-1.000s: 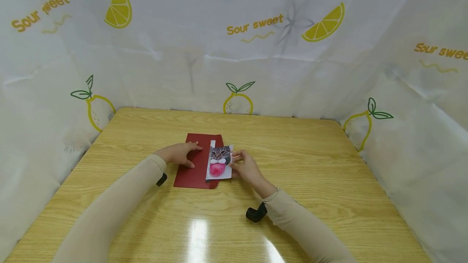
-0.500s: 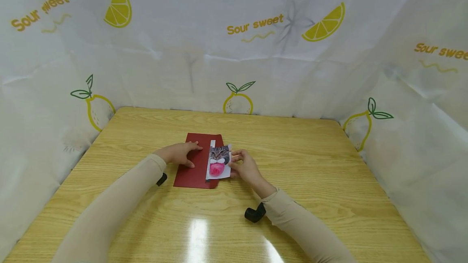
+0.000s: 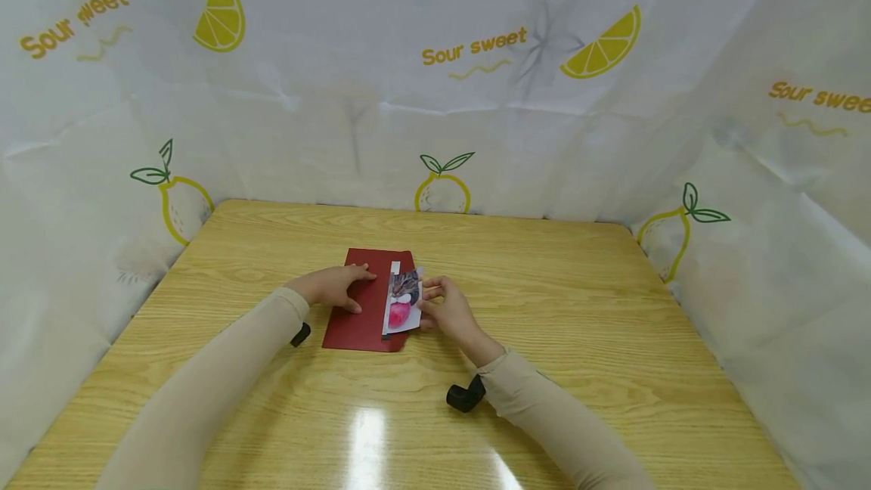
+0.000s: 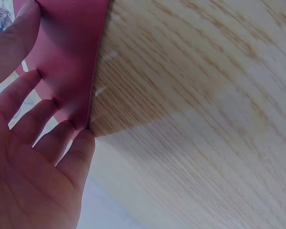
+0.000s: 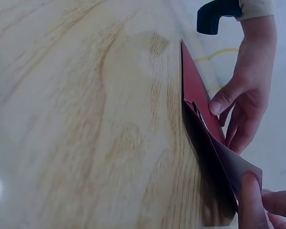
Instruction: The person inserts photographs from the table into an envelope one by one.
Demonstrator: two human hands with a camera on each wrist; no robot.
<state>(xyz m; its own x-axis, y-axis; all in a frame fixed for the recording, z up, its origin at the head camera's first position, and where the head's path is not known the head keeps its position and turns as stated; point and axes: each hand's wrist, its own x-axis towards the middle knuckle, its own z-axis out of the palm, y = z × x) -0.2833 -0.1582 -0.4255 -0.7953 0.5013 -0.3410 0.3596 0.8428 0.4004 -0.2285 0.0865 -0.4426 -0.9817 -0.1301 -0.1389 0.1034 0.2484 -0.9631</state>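
A red envelope (image 3: 361,324) lies flat on the table, its flap side to the right. My left hand (image 3: 333,287) rests on the envelope's left part, fingers spread; in the left wrist view its fingertips press on the red paper (image 4: 66,57). Out of the envelope's right side sticks a photo card (image 3: 405,295) with a cat and a pink shape printed on it. My right hand (image 3: 452,312) pinches the card's right edge. The right wrist view shows the card (image 5: 231,164) slanting up from the envelope's opening. A white strip (image 3: 395,268) shows beside the card.
The wooden table (image 3: 585,308) extends around the envelope. Black wrist mounts (image 3: 466,396) hang below both forearms. A white cloth with lemon prints (image 3: 327,82) stands behind the table and along its sides.
My right hand has moved a little left with the photo card, and less of the card shows outside the envelope. The left hand and the envelope have stayed in place.
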